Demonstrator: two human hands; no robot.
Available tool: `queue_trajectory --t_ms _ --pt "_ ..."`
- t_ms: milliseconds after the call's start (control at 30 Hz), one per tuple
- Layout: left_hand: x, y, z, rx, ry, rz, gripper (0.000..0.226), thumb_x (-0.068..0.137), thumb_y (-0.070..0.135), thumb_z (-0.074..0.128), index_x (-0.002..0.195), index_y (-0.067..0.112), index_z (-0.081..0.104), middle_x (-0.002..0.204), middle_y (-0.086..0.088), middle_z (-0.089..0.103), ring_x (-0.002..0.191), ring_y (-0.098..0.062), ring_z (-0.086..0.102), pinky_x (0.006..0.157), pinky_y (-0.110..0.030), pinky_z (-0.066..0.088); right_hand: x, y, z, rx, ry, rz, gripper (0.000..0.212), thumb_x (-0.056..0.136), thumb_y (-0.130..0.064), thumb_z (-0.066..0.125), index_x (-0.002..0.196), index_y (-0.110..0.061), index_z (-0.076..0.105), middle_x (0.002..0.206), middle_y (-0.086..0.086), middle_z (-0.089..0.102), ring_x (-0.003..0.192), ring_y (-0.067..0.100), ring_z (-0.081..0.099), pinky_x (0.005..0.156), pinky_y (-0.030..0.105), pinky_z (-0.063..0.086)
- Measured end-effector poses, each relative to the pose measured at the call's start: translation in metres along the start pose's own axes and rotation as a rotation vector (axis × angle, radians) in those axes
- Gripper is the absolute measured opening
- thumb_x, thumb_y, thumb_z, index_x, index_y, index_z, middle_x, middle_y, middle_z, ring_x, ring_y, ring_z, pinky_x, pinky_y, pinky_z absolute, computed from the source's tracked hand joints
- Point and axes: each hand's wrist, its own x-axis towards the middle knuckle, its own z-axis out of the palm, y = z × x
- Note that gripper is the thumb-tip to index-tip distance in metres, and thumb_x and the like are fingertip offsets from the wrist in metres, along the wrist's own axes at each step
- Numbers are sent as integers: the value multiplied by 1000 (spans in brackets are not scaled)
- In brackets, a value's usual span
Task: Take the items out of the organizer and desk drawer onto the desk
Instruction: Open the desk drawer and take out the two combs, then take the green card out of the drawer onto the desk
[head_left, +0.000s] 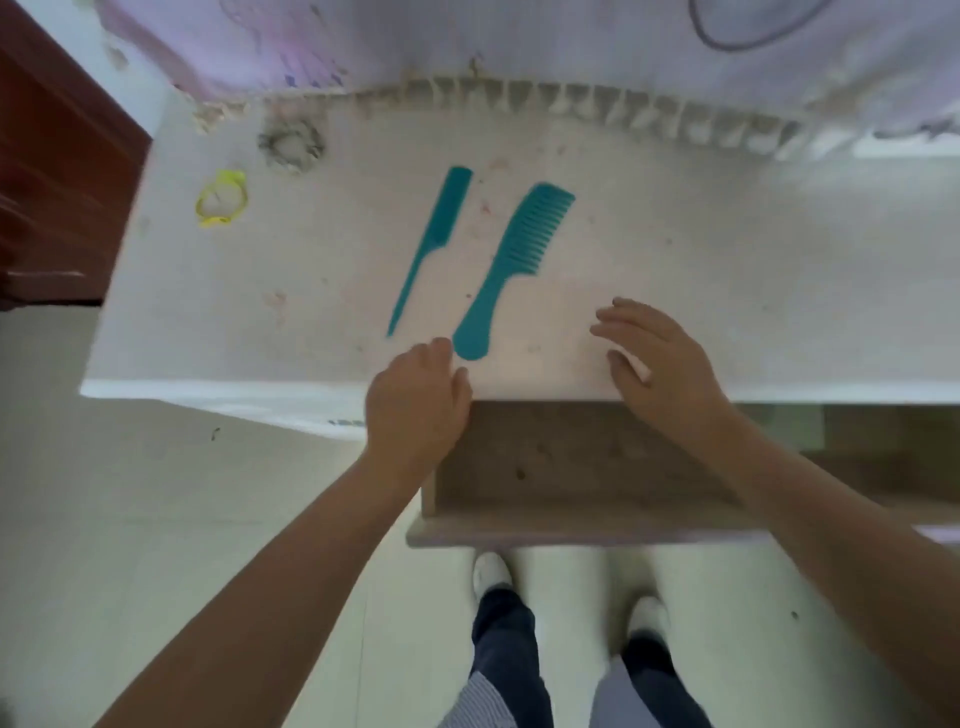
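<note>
The wide-tooth comb (511, 270) lies with its handle end close to the tabletop's (727, 270) front edge, just beside the left hand (415, 400); a careless brush could knock it into the open drawer (561, 457) below. The tail comb (431, 249) lies alongside. Both grips, including the right hand (660, 364), are spread and carry nothing. The drawer's visible part looks empty.

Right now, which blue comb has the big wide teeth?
The right-hand comb, nearer the right hand. Its teeth are wide; the left comb is thin with a pointed tail.
</note>
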Motion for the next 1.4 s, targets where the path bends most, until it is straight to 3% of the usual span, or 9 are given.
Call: queue_trajectory --t_ms 133,200,300,433,600,800,900,1100,1400 --pt "-41 78 33 -112 -177 358 19 74 17 53 71 4 66 64 -14 67 58 -28 67 43 -26 53 -88 53 -39 -69 -326 116 30 75 -8 48 78 10 71 76 29 72 78 33 65 71 33 47" --pt "-46 123 62 -120 -469 260 18 82 14 58 96 2 62 95 -18 66 90 -32 64 67 -36 55 -111 92 -44 -117 -427 328 21 79 1 56 92 9 69 96 31 70 93 41 66 81 38 51" --pt "-40 184 105 -438 -725 -191 32 91 14 53 119 -3 55 124 -24 59 116 -34 55 94 -37 46 -118 148 -41 -132 -443 667 33 82 0 59 115 5 60 121 29 60 111 42 57 95 44 46" --pt "-26 240 144 -588 -757 -560 35 91 12 55 121 -5 54 128 -25 59 118 -36 56 96 -37 47 -111 197 -32 -74 -576 910 49 91 -18 55 134 1 40 139 26 46 126 38 46 104 42 40" --pt "-11 261 164 -522 -653 -657 33 89 5 51 120 -3 53 126 -24 59 116 -37 56 91 -35 49 -111 221 -21 38 -440 1074 47 87 -14 59 127 5 44 129 25 56 117 36 55 92 36 49" --pt "-19 248 158 -462 -830 -784 32 98 7 43 127 -5 49 135 -22 53 123 -34 51 101 -36 44 -125 219 -25 531 -437 1252 38 86 -11 63 119 6 55 129 22 57 117 35 55 100 39 46" --pt "-22 248 153 -435 -861 -810 33 100 11 42 128 -4 48 137 -21 51 126 -32 49 105 -36 41 -125 208 -23 595 -476 1241 40 84 -13 67 118 4 56 127 20 59 116 32 56 99 36 46" --pt "-23 242 154 -368 -778 -748 30 97 7 39 122 -4 53 129 -22 57 117 -34 55 96 -35 47 -121 204 -24 233 -515 1091 33 90 -11 53 119 4 52 126 21 59 116 33 57 92 34 49" --pt "-22 236 158 -456 -689 -814 38 91 17 55 124 -1 52 132 -21 55 119 -33 53 100 -35 48 -119 195 -24 379 -569 1083 39 96 -18 45 127 6 47 135 22 51 123 35 49 101 34 43"
